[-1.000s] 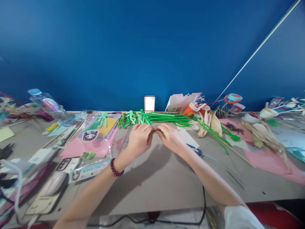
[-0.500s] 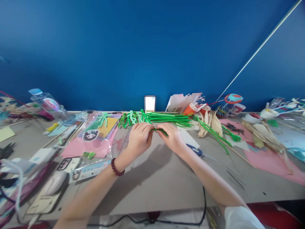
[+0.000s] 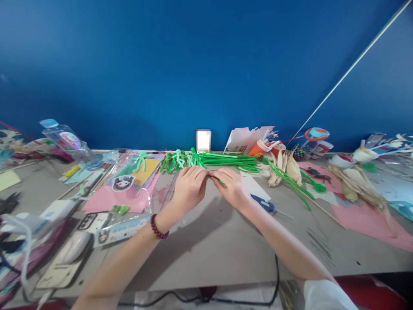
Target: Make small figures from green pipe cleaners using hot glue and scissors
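My left hand (image 3: pixel 190 184) and my right hand (image 3: pixel 232 185) meet above the middle of the table, fingertips nearly touching. Both pinch a small green fuzzy stem (image 3: pixel 222 183), mostly hidden by the fingers. A dark red bead bracelet (image 3: pixel 158 227) circles my left wrist. Just behind the hands lies a bundle of long green stems (image 3: pixel 232 160). To its left are curled green pieces (image 3: pixel 182 160), some darker and some pale.
Pink sheets in a clear bag (image 3: pixel 119 196) lie left, near a plastic bottle (image 3: pixel 67 140). On the right are a blue-handled tool (image 3: pixel 263 203), orange cups (image 3: pixel 258 148), dried husks (image 3: pixel 293 168) and a thin stick (image 3: pixel 325 215). A blue wall (image 3: pixel 193 64) rises behind.
My right hand has turned slightly, and less of the green stem shows between its fingers. My left hand has hardly moved.
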`<state>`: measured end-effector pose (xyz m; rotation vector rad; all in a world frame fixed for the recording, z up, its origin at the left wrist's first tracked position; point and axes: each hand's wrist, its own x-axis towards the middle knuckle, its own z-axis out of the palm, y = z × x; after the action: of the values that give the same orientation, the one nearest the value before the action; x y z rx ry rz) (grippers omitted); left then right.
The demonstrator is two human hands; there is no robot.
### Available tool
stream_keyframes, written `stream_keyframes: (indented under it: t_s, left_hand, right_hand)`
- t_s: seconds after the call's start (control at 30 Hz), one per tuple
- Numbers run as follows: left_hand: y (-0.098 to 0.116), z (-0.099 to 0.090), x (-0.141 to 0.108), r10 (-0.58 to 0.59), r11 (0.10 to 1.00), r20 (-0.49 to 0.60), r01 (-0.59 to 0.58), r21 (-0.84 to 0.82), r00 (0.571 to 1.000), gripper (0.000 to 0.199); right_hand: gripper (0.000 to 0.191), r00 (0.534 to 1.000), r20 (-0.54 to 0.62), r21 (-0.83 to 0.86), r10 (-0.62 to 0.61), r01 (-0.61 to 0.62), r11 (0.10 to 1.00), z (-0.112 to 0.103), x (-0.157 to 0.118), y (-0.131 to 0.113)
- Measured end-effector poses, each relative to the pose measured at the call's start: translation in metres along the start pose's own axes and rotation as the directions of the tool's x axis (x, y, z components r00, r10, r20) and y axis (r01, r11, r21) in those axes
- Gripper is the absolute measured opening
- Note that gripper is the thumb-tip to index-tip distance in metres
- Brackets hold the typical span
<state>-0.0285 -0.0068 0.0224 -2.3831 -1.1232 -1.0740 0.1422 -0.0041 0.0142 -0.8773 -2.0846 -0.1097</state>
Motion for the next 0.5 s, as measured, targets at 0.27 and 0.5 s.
stream_keyframes:
  t_s: [0.27,0.5]
  left_hand:
    - [0.0000,-0.0002,0.0007,-0.051,0.998,0.018,0.052,-0.025,0.999,0.012]
    - [-0.0009,0.0040,-0.0012,-0.002,1.000,0.078,0.000,0.026,0.997,0.015]
  right_hand:
    - [0.021,0.996,0.072,-0.120,-0.043,0.052,0.991,0.0040,-0.0038,0.0036]
    - [0.018,0.986,0.119,-0.022,0.116,-0.115,0.993,0.0030,-0.0001,0.0002]
